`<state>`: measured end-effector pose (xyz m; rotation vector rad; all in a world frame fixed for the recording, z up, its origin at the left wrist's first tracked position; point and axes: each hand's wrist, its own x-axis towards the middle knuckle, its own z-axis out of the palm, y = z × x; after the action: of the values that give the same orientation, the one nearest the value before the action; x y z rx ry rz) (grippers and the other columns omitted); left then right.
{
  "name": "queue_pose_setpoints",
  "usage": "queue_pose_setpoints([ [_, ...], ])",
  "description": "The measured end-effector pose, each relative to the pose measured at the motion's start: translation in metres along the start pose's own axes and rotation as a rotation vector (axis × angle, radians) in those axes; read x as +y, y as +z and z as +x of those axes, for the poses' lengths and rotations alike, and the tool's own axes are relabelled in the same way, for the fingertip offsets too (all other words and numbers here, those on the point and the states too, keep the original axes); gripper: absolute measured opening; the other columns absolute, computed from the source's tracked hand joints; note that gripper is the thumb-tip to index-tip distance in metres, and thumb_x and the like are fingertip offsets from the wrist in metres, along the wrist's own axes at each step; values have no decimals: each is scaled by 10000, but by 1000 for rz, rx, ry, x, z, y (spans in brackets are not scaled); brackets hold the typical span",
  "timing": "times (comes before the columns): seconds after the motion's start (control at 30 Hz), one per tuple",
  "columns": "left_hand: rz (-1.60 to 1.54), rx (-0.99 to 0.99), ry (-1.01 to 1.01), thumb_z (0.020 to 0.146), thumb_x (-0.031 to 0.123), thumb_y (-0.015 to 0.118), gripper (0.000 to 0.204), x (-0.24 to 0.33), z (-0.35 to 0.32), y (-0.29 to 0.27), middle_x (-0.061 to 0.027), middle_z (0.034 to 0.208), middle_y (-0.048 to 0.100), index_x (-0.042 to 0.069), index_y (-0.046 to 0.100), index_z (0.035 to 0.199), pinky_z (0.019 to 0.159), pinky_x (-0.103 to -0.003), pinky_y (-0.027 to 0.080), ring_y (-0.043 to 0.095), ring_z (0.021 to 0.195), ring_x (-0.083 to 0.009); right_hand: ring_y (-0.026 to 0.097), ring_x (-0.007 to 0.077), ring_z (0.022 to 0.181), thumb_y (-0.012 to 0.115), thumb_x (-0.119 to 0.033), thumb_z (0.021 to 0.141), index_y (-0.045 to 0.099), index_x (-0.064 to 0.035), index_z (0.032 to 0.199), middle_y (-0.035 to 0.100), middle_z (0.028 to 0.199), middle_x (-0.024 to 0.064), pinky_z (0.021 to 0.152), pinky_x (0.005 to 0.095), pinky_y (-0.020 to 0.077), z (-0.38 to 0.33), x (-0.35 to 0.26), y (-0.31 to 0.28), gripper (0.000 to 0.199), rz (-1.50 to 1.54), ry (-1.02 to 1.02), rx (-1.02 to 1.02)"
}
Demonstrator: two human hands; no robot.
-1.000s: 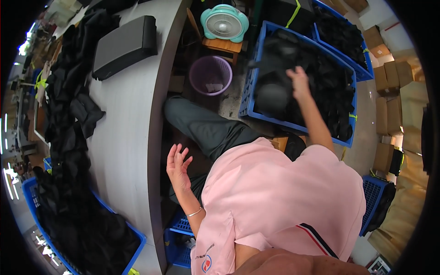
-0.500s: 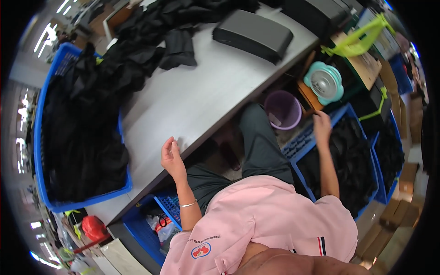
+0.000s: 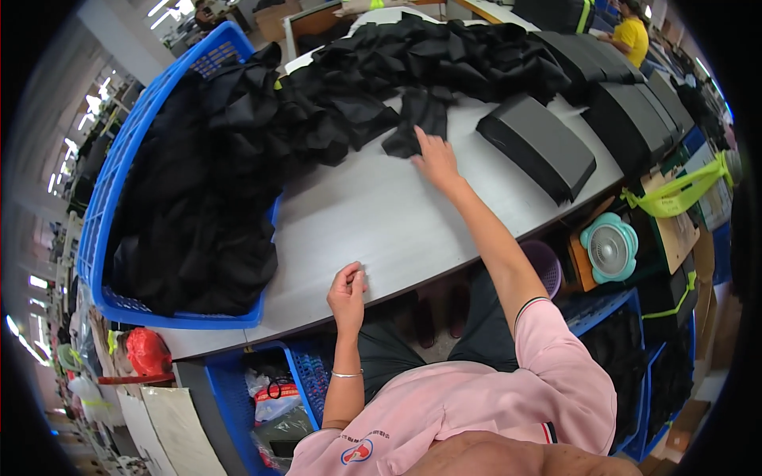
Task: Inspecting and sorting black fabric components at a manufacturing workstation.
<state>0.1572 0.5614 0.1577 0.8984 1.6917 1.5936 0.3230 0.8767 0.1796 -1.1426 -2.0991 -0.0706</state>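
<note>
My right hand (image 3: 435, 160) reaches far across the grey table (image 3: 381, 222) and rests on a black fabric piece (image 3: 414, 120) at the edge of a long heap of black fabric (image 3: 413, 63). Its fingers lie flat on the cloth, and whether they grip it is unclear. My left hand (image 3: 348, 292) rests at the table's near edge with fingers loosely curled and nothing in it. A bracelet sits on that wrist.
A large blue crate (image 3: 127, 190) full of black fabric stands on the table's left. Dark grey stacked bundles (image 3: 540, 147) lie to the right. Below the table are a purple bin (image 3: 544, 266), a teal fan (image 3: 609, 247) and more blue crates (image 3: 619, 349). A person in yellow (image 3: 629, 32) sits far back.
My view swung from the crates on the floor up to the table. My right hand left the floor crate and reached onto the black fabric piece. My left hand settled at the table edge.
</note>
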Motion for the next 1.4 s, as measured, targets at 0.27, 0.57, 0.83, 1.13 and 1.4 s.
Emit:
queue_pose_setpoints([
  [0.27, -20, -11, 0, 924, 77, 688, 406, 9, 3, 18, -69, 1081, 655, -2, 571, 1304, 734, -239, 533, 611, 843, -96, 654, 310, 803, 702, -208, 884, 694, -10, 989, 672, 827, 124, 703, 384, 489, -73, -51, -40, 224, 517, 422, -64],
  [0.57, -297, 50, 298, 933, -18, 649, 266, 81, -14, 79, -36, 1038, 633, 1, 612, 1195, 779, -224, 515, 602, 838, -85, 530, 40, 770, 706, -185, 930, 636, 24, 1048, 639, 866, -38, 719, 210, 446, -144, -145, -149, 250, 1517, 913, 103],
  [0.83, 43, -103, 467, 950, 29, 635, 97, 122, -36, 85, -33, 883, 630, 22, 689, 1030, 671, -230, 445, 559, 757, -101, 652, 342, 876, 718, 59, 790, 596, -2, 1078, 626, 1045, 158, 756, 401, 539, -170, -147, -194, 318, 375, -258, 353],
  [1.13, 96, -313, 460, 940, 15, 619, 62, 136, -70, 69, -82, 887, 627, 8, 662, 984, 722, -276, 491, 617, 802, -180, 643, 342, 735, 645, -38, 804, 585, -14, 877, 640, 846, 165, 604, 422, 499, -184, -133, -160, 98, 367, -99, -293],
  [1.4, -12, -735, 298, 936, 12, 628, 78, 117, -130, 70, -62, 896, 651, 12, 694, 979, 715, -247, 485, 632, 806, -137, 597, 238, 1105, 611, -102, 884, 664, -62, 1040, 647, 1131, 121, 1006, 361, 452, -240, -71, -39, 170, 1297, 20, -362],
])
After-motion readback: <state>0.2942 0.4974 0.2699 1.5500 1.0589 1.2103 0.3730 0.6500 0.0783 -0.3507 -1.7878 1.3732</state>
